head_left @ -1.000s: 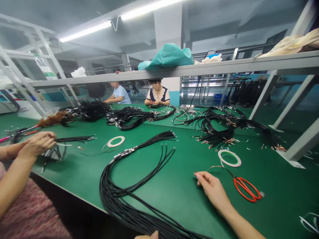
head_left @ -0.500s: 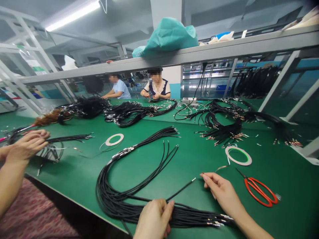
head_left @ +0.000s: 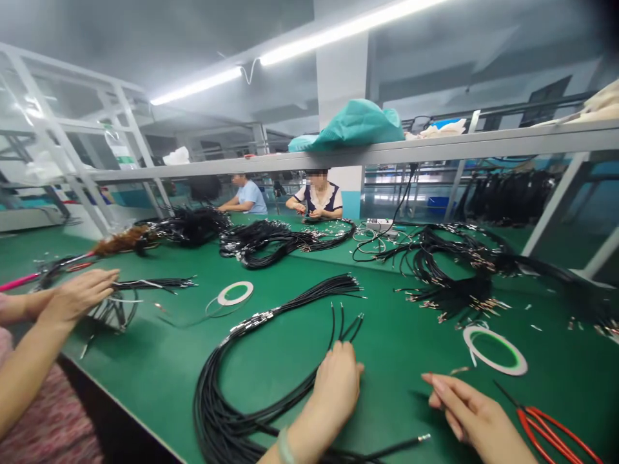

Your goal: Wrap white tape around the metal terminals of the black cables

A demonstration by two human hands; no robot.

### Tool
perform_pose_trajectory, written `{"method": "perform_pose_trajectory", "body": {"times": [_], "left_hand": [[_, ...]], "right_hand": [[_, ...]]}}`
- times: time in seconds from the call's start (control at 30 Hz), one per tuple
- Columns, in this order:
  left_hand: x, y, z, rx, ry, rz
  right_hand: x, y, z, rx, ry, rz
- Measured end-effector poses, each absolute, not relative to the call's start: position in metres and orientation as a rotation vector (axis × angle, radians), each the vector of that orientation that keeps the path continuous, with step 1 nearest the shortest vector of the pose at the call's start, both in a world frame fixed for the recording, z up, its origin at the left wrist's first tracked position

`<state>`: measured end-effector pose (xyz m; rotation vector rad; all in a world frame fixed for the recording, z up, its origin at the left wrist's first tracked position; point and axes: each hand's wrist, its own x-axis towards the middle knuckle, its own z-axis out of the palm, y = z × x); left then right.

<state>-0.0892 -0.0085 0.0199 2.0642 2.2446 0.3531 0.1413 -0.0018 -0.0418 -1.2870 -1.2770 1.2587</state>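
My left hand (head_left: 338,377) is closed over thin black cables with silvery tips, whose ends stick out above its knuckles. They belong to the big curved bundle of black cables (head_left: 206,393) on the green table; my left fingertips are partly hidden. To the right, my right hand (head_left: 464,406) pinches thumb and forefinger together. What sits between them is too small to make out. Just beyond those fingertips is a short strip of tape (head_left: 459,370), near a white tape roll (head_left: 512,366). A lone cable end (head_left: 423,439) lies below, between my hands.
Red-handled scissors (head_left: 521,412) lie beside my right hand. Another tape roll (head_left: 221,298) rests mid-table. At left, a co-worker's hand (head_left: 80,296) is over more cables. Further cable piles (head_left: 264,251) line the back, under a grey shelf (head_left: 217,169). Two people sit beyond.
My left hand has moved up from the lower bundle to the separate cable ends. My right hand sits lower and further right in view, still pinched. The camera view has tilted up.
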Motion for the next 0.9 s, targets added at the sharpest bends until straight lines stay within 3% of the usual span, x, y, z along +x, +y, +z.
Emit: {"method": "perform_pose_trajectory", "body": {"times": [0.17, 0.53, 0.9], "left_hand": [[-0.072, 0.034, 0.008, 2.026, 2.411, 0.344], [-0.073, 0.028, 0.005, 2.024, 2.289, 0.548], [-0.044, -0.009, 0.024, 1.950, 1.364, 1.062]], "right_hand": [[0.124, -0.007, -0.015, -1.197, -1.354, 1.337], [0.124, 0.005, 0.007, -1.203, -1.226, 1.361], [0.099, -0.009, 0.014, -0.915, -0.658, 1.344]]}}
